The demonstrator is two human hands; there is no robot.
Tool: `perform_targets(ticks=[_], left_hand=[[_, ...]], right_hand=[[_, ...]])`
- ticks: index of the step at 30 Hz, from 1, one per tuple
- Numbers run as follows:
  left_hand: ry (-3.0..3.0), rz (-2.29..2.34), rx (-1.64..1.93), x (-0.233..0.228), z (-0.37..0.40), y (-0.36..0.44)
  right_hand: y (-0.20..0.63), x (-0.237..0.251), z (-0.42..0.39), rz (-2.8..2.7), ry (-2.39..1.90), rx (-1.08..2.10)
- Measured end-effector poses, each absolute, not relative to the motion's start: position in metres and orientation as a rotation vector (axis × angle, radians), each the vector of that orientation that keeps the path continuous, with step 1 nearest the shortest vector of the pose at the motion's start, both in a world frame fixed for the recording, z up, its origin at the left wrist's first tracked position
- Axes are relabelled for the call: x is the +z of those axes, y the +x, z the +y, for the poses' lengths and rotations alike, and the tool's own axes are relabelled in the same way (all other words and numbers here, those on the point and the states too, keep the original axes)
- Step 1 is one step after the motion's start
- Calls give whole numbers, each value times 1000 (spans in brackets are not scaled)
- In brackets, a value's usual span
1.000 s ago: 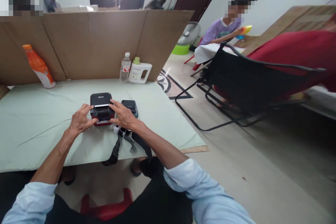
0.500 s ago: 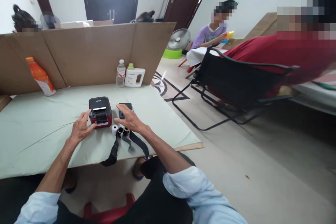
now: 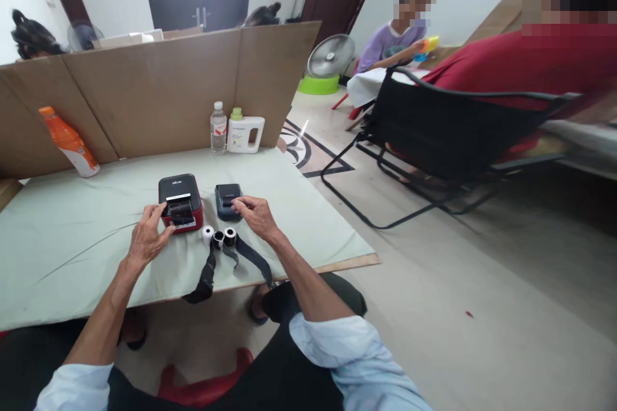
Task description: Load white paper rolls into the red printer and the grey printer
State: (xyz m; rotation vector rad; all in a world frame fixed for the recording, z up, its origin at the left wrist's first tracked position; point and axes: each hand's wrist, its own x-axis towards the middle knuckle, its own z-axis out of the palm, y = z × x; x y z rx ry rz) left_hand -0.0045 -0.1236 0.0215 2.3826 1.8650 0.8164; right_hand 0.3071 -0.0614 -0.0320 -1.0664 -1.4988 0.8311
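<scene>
Red printer (image 3: 180, 201) slot faces wearer, L hand (image 3: 147, 236) touching.

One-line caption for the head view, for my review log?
Left hand on a red-and-black printer, right hand touching a smaller dark printer, small rolls between them on the table.

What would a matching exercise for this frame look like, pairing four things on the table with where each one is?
Things:
1. red printer
2. dark printer
3. orange bottle
4. white roll

Places:
A. leaning on the cardboard, far left
B. under the right hand
C. under the left hand
D. near edge, beside the black rolls

Pairs: 1-C, 2-B, 3-A, 4-D
</scene>
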Motion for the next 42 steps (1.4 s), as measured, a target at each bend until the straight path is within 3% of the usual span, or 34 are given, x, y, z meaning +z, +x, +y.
perform_targets(ticks=[7,18,42], left_hand=[[2308,1865,937,16,-125,-4],[2350,1950,805,15,-103,1],[2330,1934,875,0,-109,0]], right_hand=[[317,-32,-78,-1709,-1081,954],[310,-29,-90,-1868,-1009,1070],[257,1,-50,-2079,-679,1098]])
